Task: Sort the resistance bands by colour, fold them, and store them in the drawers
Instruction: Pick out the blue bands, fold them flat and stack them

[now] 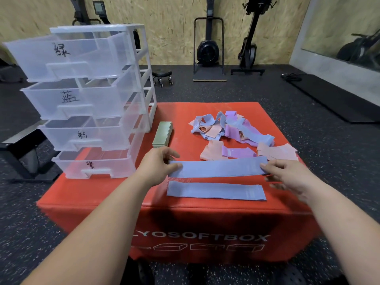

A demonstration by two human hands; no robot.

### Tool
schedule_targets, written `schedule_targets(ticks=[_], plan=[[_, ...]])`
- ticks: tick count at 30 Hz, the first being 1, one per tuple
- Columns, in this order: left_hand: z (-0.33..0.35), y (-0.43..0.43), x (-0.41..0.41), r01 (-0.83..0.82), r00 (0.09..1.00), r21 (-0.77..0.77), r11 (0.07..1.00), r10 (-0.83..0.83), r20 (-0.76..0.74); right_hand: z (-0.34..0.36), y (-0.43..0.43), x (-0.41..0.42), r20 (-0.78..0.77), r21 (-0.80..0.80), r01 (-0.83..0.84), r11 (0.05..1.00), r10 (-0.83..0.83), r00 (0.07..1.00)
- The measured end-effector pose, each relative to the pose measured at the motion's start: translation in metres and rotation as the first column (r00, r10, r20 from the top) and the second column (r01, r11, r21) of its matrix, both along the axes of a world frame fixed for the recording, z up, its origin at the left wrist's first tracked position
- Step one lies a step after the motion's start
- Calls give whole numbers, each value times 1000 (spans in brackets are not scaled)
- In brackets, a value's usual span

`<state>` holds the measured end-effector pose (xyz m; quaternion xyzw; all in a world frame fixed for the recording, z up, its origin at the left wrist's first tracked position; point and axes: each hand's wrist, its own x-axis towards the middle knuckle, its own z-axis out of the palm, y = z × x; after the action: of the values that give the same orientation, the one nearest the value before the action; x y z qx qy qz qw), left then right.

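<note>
A blue resistance band [218,167] is stretched flat just above the red soft box [185,223]. My left hand [158,164] pinches its left end and my right hand [287,173] pinches its right end. A second blue band [216,191] lies flat on the box just below it. A stack of green bands [163,134] lies near the drawers. A loose pile of blue, pink and purple bands [232,130] covers the box's far right. The clear drawer unit [82,99] stands at the left with all its labelled drawers pulled out.
Black speckled gym flooring surrounds the box. A black bench [18,147] sits left of the drawers. A small wheeled stool [163,76], exercise machines [208,50] and a dark mat [333,99] stand farther back by the wooden wall.
</note>
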<state>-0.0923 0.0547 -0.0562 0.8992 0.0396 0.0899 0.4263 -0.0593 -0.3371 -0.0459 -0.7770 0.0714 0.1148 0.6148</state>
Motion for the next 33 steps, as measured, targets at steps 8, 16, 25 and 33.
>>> schedule_targets(ticks=[8, 16, 25, 33], plan=[[-7, 8, -13, -37, 998, -29, 999, 35, -44, -3, -6, -14, 33, -209, -54, 976, 62, 998], [-17, -1, -21, -12, 1000, 191, 982, 15, -13, -16, 2, -14, 159, -498, -29, 866, 125, 979], [-27, 1, -21, 60, 998, 422, 905, -56, -22, -21, 2, -14, 94, -686, -84, 723, 203, 975], [-8, 14, -26, 360, 919, 394, 845, -250, -305, -17, -16, -9, 45, -733, -314, 603, 504, 862]])
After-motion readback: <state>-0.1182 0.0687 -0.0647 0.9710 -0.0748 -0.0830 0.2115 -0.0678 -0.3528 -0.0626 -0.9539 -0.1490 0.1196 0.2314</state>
